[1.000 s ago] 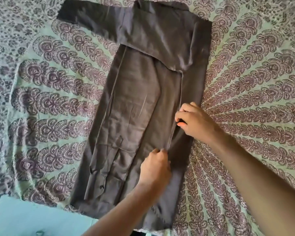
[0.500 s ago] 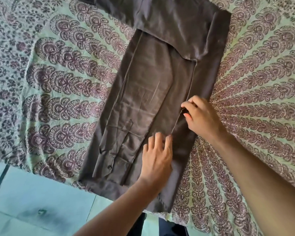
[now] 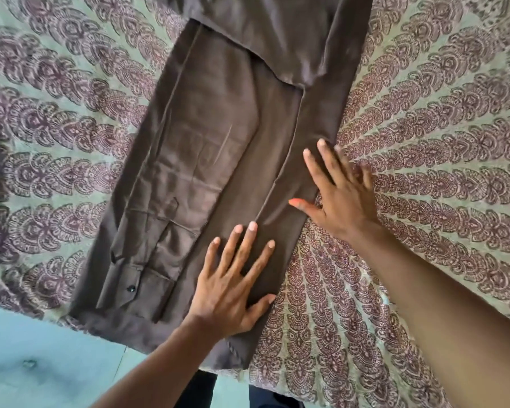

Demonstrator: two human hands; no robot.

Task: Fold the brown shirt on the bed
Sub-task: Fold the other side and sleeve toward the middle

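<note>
One brown shirt, lying flat lengthwise on the patterned bed, sides folded inward. Likely light, limp, crease-prone; best pinched at hem corners. Left hand and right hand both spread flat, pressing the cloth.

No readable text, label, brand, number or sign is being shown anywhere in the head view.
</note>
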